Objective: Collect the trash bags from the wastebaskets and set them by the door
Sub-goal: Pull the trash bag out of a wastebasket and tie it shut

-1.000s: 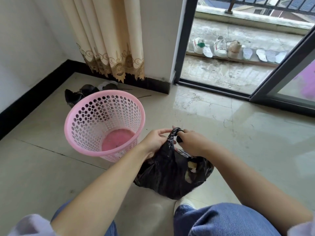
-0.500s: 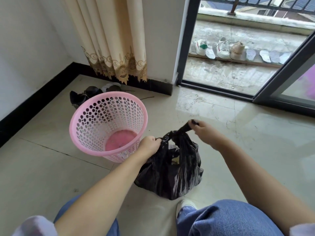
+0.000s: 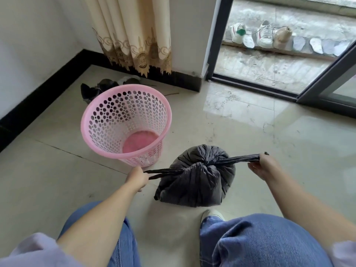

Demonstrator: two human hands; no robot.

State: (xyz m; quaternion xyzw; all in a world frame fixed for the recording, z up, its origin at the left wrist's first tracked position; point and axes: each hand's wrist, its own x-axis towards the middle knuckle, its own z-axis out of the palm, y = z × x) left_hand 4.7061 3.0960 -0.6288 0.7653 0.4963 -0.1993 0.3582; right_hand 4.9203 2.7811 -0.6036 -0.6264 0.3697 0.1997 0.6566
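Note:
A full black trash bag point(image 3: 196, 182) sits on the tiled floor in front of my knees, its top cinched into a knot. My left hand point(image 3: 135, 178) grips one twisted end of the bag, pulled out to the left. My right hand point(image 3: 263, 166) grips the other twisted end, stretched out to the right. A pink perforated wastebasket point(image 3: 107, 112) stands just left of the bag with no liner inside it. The sliding glass door point(image 3: 219, 41) stands open at the upper right.
Dark shoes point(image 3: 96, 89) lie behind the basket near a cream curtain point(image 3: 133, 35). Several shoes and insoles point(image 3: 265, 36) line the balcony beyond the door. A black baseboard point(image 3: 38, 99) runs along the left wall. My knees in jeans point(image 3: 260, 241) fill the bottom.
My hands have moved apart, drawing the two bag ends taut to either side. The bag's open mouth has closed into a tight knot.

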